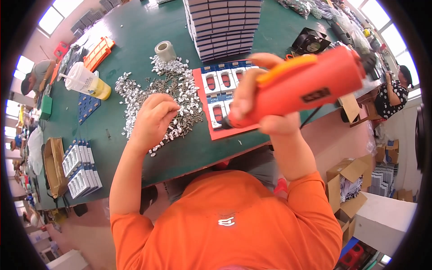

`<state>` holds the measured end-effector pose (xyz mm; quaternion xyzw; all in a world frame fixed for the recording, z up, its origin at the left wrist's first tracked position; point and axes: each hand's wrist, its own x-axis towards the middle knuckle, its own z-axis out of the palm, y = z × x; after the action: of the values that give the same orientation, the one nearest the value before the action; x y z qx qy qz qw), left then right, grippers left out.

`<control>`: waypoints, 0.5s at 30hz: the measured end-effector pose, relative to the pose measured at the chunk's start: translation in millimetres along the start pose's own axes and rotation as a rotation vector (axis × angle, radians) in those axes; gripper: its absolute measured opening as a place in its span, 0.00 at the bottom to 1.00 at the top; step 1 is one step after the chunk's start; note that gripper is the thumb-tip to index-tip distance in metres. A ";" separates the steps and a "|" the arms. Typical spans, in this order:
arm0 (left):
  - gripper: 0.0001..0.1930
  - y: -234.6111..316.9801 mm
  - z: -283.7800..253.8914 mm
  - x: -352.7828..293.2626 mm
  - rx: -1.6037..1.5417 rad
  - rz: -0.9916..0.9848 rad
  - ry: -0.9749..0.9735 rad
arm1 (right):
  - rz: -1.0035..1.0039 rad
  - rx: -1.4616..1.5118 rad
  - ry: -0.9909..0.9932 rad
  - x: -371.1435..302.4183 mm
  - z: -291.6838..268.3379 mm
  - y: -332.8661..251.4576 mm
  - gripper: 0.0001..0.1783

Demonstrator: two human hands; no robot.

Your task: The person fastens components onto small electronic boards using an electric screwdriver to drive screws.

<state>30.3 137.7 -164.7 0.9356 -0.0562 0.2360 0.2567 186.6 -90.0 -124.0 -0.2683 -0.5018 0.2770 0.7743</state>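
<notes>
Red electric screwdriver (310, 85) slants across the near right of the work, its long axis running from the dark, narrow tip at lower left up to the thick rear end at upper right. Its smooth, plastic-looking barrel is blurred, with a yellow-orange lever (288, 68) along the upper side. The right hand (246, 93) grasps it near the front, fingers and thumb wrapped around, so most of the body sticks out beyond the grip. The tip sits over the near left corner of a flat red mat (236, 133), at a white-and-blue part (216, 115) with a rounded opening; I cannot tell whether they touch. The left hand (155, 118) curls over loose metal screws (183, 127) and small glossy white pieces (128, 96), fingertips drawn together; whether they pinch anything I cannot tell. Farther along the green tabletop (126, 49) stand a clear plastic cup (83, 78) of yellow drink, a roll of translucent tape (165, 51), and a tall block of layered white-and-blue pieces (225, 29).
</notes>
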 end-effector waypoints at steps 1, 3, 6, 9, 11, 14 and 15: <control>0.07 -0.7 -1.4 -9.4 0.013 -0.008 -0.003 | -0.004 0.046 0.052 -6.5 1.8 -5.2 0.49; 0.07 1.2 -0.9 -24.9 0.048 -0.005 -0.160 | -0.049 0.106 -0.004 -18.2 -7.0 -7.1 0.46; 0.06 4.8 1.5 -36.7 0.120 -0.030 -0.204 | -0.070 0.094 -0.033 -34.5 -12.6 -3.7 0.42; 0.06 5.3 7.9 -38.7 0.171 -0.047 -0.187 | -0.027 0.047 -0.034 -40.5 -15.8 -5.3 0.40; 0.06 8.9 10.0 -38.1 0.200 -0.088 -0.207 | -0.015 0.035 -0.017 -43.1 -15.3 -6.1 0.40; 0.05 9.2 12.2 -36.1 0.241 -0.090 -0.221 | 0.010 0.007 0.004 -46.9 -16.0 -7.5 0.40; 0.05 10.2 12.8 -35.1 0.242 -0.087 -0.223 | 0.020 -0.006 0.007 -47.9 -16.2 -8.1 0.40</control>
<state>2.3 121.9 -186.3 0.9816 -0.0147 0.1244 0.1443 186.5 -131.3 -154.2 -0.2766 -0.4972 0.2823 0.7724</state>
